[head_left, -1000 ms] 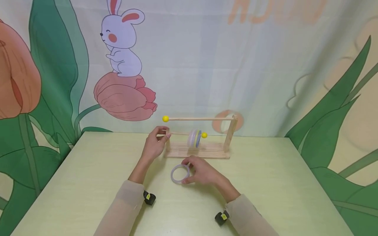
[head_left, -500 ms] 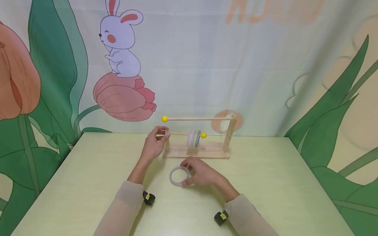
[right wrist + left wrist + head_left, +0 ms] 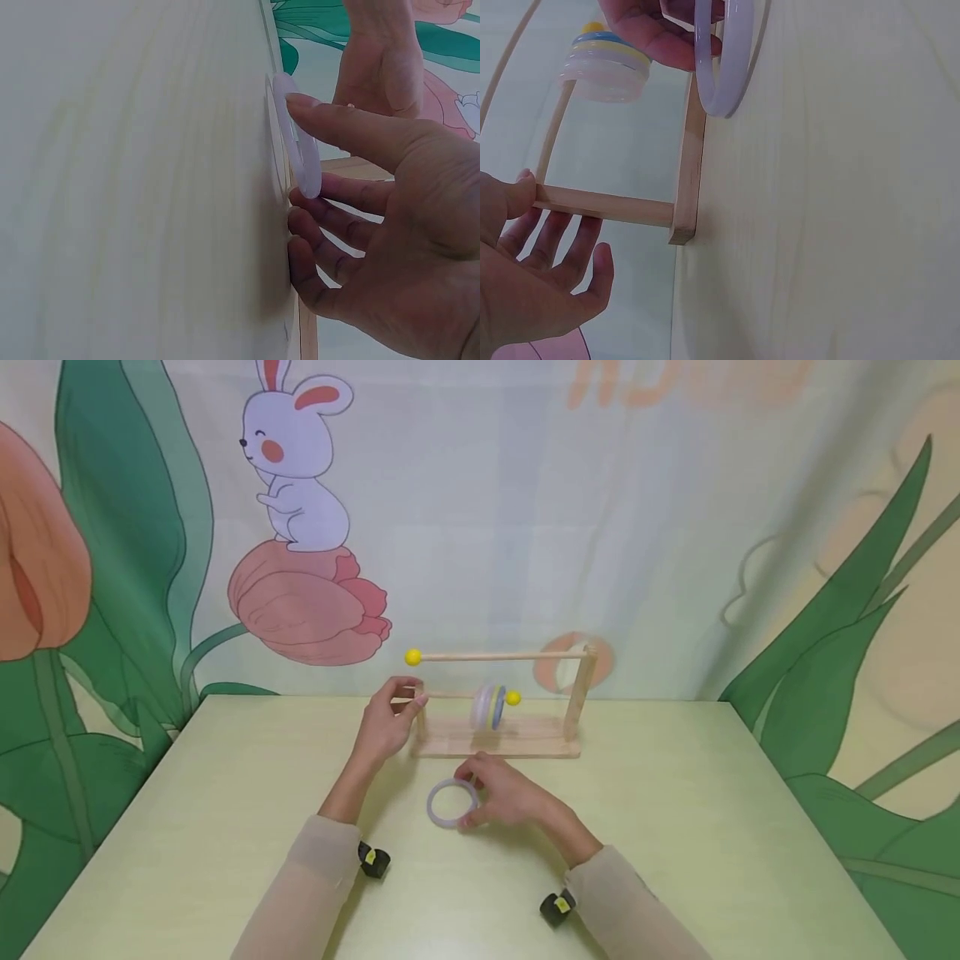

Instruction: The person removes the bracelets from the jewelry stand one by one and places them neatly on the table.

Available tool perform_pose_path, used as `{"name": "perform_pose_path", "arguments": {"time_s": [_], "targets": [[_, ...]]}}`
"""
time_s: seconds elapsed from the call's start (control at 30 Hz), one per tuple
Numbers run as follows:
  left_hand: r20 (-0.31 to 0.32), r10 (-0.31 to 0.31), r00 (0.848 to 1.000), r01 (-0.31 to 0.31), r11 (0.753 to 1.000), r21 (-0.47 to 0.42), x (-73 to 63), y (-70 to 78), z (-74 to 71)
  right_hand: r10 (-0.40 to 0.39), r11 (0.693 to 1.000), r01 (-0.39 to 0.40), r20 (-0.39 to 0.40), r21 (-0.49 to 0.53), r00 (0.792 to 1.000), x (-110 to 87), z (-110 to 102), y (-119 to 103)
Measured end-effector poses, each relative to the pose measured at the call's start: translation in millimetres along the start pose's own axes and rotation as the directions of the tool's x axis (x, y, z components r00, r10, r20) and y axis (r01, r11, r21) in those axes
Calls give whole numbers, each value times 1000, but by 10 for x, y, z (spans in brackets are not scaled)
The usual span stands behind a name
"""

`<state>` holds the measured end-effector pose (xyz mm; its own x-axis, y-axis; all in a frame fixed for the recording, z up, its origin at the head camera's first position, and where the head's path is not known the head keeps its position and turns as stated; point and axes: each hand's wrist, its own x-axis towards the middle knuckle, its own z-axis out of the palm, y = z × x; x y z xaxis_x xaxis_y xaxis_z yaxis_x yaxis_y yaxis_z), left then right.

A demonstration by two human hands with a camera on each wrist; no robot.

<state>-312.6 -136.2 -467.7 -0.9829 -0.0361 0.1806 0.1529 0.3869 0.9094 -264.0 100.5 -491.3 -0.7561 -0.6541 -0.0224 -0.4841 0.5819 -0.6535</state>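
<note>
A wooden stand (image 3: 525, 747) has a short left post, a tall right post and a rod from each. My left hand (image 3: 384, 727) grips the short post (image 3: 604, 204), thumb on one side and fingers on the other. Several pale, yellow and blue rings (image 3: 487, 707) hang on the lower rod, close to its yellow end ball (image 3: 513, 698). In front of the stand, my right hand (image 3: 506, 792) pinches a pale purple ring (image 3: 307, 165) between thumb and fingers. The ring is just above the tabletop, apart from the stand.
The upper rod (image 3: 495, 657) runs left from the tall post (image 3: 579, 697) to another yellow ball (image 3: 412, 657), with no ring on it. Behind the pale table (image 3: 675, 827) hangs a printed curtain (image 3: 480, 527) with a rabbit and tulips.
The purple ring has shifted very slightly toward the near side with my right hand. My left hand stays on the short post. The head view has shifted a little.
</note>
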Motion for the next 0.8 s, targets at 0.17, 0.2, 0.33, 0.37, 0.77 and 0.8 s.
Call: {"name": "perform_pose_path", "arguments": {"time_s": [0.17,0.2,0.33,0.37,0.77,0.8], "targets": [[-6,-6,1000,6,1000,4,3,-21,-23,6,999,-6,1,-39,1000,25,28,-26],[-5,-8,1000,8,1000,4,0,-27,-21,10,999,-10,1,-53,1000,25,35,-29],[2,-9,1000,9,1000,-3,-1,-28,-6,16,993,-17,-3,-116,1000,18,52,-38],[1,-6,1000,6,1000,-3,10,-24,-5,15,992,-16,-7,-128,1000,20,50,-39],[0,5,1000,-5,1000,12,31,-18,17,-3,995,3,3,-100,1000,-1,1,19],[-5,6,1000,-6,1000,15,34,-13,10,-10,996,11,8,-88,1000,-1,-26,15]]}}
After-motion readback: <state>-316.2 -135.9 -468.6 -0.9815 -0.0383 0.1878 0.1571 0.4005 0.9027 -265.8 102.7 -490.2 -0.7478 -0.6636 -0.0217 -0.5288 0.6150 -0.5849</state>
